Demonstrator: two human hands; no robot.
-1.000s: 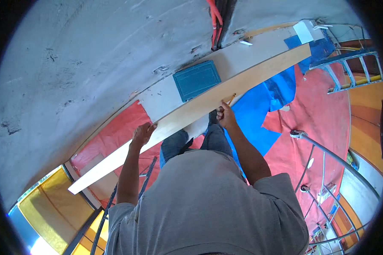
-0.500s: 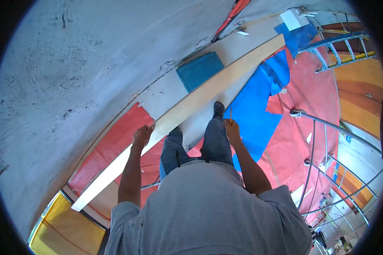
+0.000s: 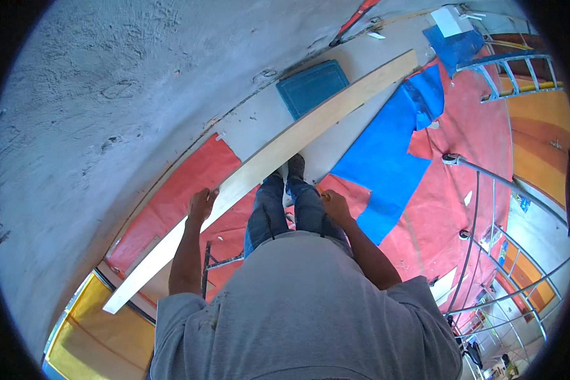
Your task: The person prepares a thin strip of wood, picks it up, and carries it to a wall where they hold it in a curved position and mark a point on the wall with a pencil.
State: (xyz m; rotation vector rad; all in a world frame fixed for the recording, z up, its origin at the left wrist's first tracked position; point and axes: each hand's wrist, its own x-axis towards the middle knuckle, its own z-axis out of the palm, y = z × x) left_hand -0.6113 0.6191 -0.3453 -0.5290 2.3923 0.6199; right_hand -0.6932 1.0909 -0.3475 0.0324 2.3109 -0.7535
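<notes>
— How do the two hands stand?
— The right hand (image 3: 335,205) is closed around a slim orange thing (image 3: 320,188), apart from the board. The left hand (image 3: 201,205) grasps the far long edge of this pale board (image 3: 297,136), left of its middle. The board runs slanted, from near left to far right.
— How to do this well?
— In my opinion, with a firm grasp, because the far right end reaches long from the left hand and could dip. Nearer to the middle, the balance is easier.
— And the numbers?
— I count two hands, one orange thing, one board, two shoes (image 3: 296,166), the left only partly seen. Farther, one teal box (image 3: 312,87); at far right, one ladder (image 3: 506,63). Whether board and box touch, I cannot tell.
</notes>
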